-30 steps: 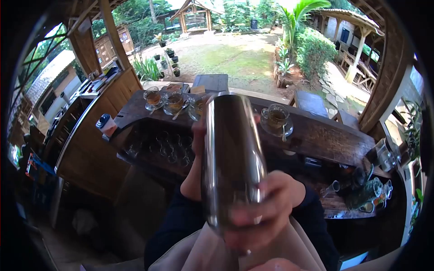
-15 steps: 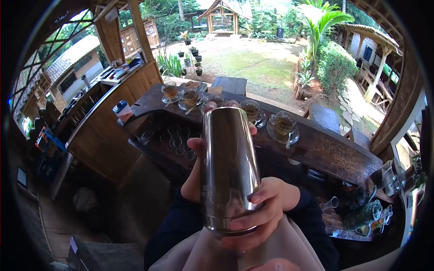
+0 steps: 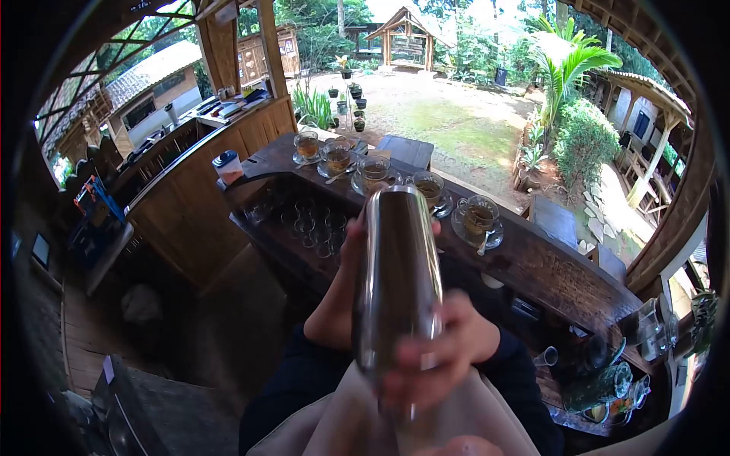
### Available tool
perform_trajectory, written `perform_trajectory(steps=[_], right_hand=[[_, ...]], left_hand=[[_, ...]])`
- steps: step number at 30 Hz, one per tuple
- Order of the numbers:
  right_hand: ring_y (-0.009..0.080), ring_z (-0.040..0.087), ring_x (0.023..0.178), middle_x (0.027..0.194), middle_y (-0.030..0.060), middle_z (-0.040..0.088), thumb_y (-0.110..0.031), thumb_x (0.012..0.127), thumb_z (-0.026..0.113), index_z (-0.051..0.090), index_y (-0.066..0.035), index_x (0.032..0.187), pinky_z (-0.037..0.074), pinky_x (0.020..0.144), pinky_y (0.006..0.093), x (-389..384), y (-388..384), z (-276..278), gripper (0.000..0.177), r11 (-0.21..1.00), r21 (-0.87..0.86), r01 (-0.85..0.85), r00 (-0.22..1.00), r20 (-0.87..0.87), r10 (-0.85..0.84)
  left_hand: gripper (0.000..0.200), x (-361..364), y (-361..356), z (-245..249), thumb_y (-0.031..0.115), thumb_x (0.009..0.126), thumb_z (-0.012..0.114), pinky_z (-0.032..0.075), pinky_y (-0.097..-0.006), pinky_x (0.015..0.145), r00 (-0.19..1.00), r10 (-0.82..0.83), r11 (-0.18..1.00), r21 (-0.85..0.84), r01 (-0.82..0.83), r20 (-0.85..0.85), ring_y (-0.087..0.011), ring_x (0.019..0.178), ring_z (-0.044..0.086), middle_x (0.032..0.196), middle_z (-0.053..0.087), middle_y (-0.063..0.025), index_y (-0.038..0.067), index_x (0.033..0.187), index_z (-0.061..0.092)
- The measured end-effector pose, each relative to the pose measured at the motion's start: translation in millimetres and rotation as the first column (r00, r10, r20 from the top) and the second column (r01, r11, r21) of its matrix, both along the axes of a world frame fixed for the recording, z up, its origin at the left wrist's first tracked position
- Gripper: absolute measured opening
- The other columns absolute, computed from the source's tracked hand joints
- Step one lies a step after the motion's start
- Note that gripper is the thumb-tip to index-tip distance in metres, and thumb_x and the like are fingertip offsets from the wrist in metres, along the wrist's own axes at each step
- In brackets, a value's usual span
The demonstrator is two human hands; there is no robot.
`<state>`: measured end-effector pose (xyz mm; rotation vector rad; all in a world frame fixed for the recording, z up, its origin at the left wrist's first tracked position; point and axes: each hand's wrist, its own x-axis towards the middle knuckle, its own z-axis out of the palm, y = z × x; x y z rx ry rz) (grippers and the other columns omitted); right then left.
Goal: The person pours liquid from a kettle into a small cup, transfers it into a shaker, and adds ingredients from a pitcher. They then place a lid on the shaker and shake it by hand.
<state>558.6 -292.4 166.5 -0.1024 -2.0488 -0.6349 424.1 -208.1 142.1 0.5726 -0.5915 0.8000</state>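
Note:
A shiny metal cocktail shaker (image 3: 399, 273) is gripped between my two hands, tilted with its narrower end pointing away from me. My left hand (image 3: 353, 251) wraps round its far side near the upper end; most of those fingers are hidden behind the metal. Round the lower, wide end, my right hand (image 3: 437, 353) is closed and smeared by motion. Beyond the shaker, several glass cups of amber drink stand on saucers along the dark wooden counter (image 3: 547, 262), among them one cup (image 3: 480, 216) with a spoon on its saucer.
Empty glasses (image 3: 308, 224) stand on a lower shelf behind the counter. A lidded plastic container (image 3: 227, 166) is at the counter's left end. Glass pitchers (image 3: 608, 380) lie at the lower right. A wooden cabinet (image 3: 205, 182) stands to the left, with a garden beyond.
The view has shifted, so the surroundings sit further right. Both hands still hold the shaker, which has tipped slightly; my right hand is now blurred by movement.

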Motion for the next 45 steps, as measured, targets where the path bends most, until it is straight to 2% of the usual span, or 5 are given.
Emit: perform_trajectory(steps=[20, 27, 34, 41, 45], right_hand=[[0.0333, 0.059, 0.103, 0.113, 0.0159, 0.06, -0.016, 0.064, 0.077, 0.063, -0.003, 0.101, 0.046, 0.086, 0.0448, 13.0, 40.0, 4.8, 0.042, 0.734, -0.668, -0.122, 0.775, -0.526, -0.351], [0.0276, 0.06, 0.105, 0.109, -0.0066, 0.064, -0.02, 0.072, 0.071, 0.064, -0.024, 0.097, 0.039, 0.094, 0.0474, -32.3, 21.0, 4.8, 0.026, 0.728, 0.573, -0.376, 0.832, -0.138, 0.538], [0.0327, 0.056, 0.111, 0.115, 0.0198, 0.058, -0.02, 0.069, 0.072, 0.064, -0.007, 0.108, 0.045, 0.089, 0.0493, -31.5, 63.1, 12.4, 0.042, 0.793, -0.585, -0.171, 0.828, -0.522, -0.206], [0.0254, 0.06, 0.105, 0.108, -0.0022, 0.062, -0.022, 0.074, 0.069, 0.064, -0.018, 0.095, 0.036, 0.096, 0.0519, -93.1, 44.2, 6.0, 0.022, 0.653, 0.533, -0.539, 0.72, -0.11, 0.685], [0.0301, 0.059, 0.104, 0.111, 0.015, 0.06, -0.026, 0.072, 0.069, 0.061, -0.008, 0.107, 0.043, 0.09, 0.0467, -71.3, 85.5, 9.5, 0.04, 0.943, -0.263, -0.203, 0.963, -0.229, 0.143]], left_hand=[[0.044, 58.9, 45.2, -79.3, 0.036, 0.095, 0.04, 0.05, -0.0411, 0.089, 0.89, 0.197, 0.892, -0.301, -0.336, -0.412, -0.0274, 0.1, 0.06, 0.116, 0.056, -0.0166, 0.002, 0.121, 0.049], [0.061, 10.5, -24.0, 11.7, 0.05, 0.092, 0.044, 0.053, -0.0413, 0.084, 0.969, 0.244, 0.967, 0.072, -0.246, 0.034, -0.0312, 0.107, 0.058, 0.122, 0.054, -0.0197, 0.002, 0.131, 0.043], [0.049, -0.9, 40.1, -29.3, 0.042, 0.093, 0.043, 0.053, -0.0411, 0.082, 0.95, 0.187, 0.788, -0.539, -0.297, -0.25, -0.0264, 0.091, 0.064, 0.106, 0.062, -0.017, 0.001, 0.115, 0.055], [0.074, -49.6, -4.5, -18.7, 0.062, 0.084, 0.052, 0.056, -0.0463, 0.074, 0.888, 0.458, 0.888, -0.048, -0.457, 0.026, -0.0379, 0.108, 0.055, 0.128, 0.045, -0.0256, 0.028, 0.144, 0.022], [0.055, -66.7, 42.2, -21.9, 0.049, 0.091, 0.045, 0.055, -0.04, 0.076, 0.989, -0.075, 0.956, -0.273, 0.108, 0.127, -0.0275, 0.095, 0.063, 0.107, 0.062, -0.0175, 0.0, 0.114, 0.056]])
